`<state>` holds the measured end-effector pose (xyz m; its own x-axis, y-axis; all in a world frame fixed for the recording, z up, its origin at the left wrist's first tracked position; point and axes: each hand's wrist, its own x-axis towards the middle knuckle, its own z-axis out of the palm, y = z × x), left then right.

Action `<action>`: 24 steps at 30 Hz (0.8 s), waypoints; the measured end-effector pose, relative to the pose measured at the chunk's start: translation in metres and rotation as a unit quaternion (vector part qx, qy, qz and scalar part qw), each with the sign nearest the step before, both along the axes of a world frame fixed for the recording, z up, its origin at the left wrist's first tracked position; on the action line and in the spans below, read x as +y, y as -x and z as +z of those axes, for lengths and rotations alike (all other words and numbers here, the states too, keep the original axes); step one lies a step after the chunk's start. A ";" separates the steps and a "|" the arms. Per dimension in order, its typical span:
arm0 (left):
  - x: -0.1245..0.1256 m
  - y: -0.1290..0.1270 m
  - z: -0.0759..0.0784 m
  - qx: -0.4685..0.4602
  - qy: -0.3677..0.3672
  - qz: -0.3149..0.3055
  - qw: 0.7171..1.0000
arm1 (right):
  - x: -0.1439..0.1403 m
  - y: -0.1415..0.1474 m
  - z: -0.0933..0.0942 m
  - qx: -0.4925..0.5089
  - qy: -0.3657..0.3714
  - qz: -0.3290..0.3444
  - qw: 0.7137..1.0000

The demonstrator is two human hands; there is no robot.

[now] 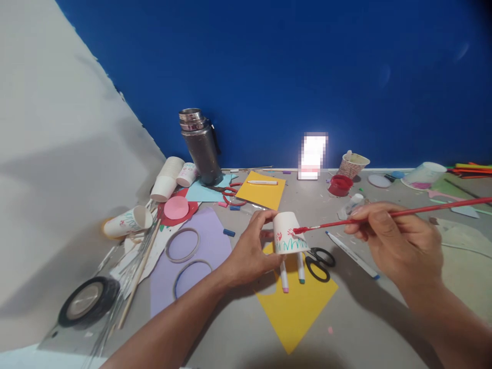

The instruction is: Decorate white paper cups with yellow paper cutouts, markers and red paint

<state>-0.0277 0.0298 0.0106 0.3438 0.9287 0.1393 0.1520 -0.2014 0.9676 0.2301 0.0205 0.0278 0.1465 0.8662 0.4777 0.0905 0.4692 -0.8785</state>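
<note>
The left hand grips a small white paper cup, held upside down and slightly tilted just above the table near the middle of the frame, thumb on its top edge and fingers curled behind. The right hand is closed in a pinch on a long red paintbrush, whose red tip touches the cup's side just above small red flowers and a green grass line.

The cup is thin and held only at one side, so a firm press of the brush would likely dent the wall or turn the cup in the fingers, smearing the red into the green. The wet tip sits close to the left thumb, and a slip could mark the skin or the rim.

Directly below the cup lie two markers and black scissors on a yellow sheet; a drip would land there. Further right a white pen rests on the grey table. Toward the upper right stands a red paint pot, which the long brush handle could catch if swung. At upper left a steel flask stands beside stacked cups.
</note>
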 end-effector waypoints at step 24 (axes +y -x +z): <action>0.000 -0.002 0.000 -0.007 0.014 -0.006 1.000 | 0.003 -0.007 -0.002 -0.022 0.030 -0.014 0.999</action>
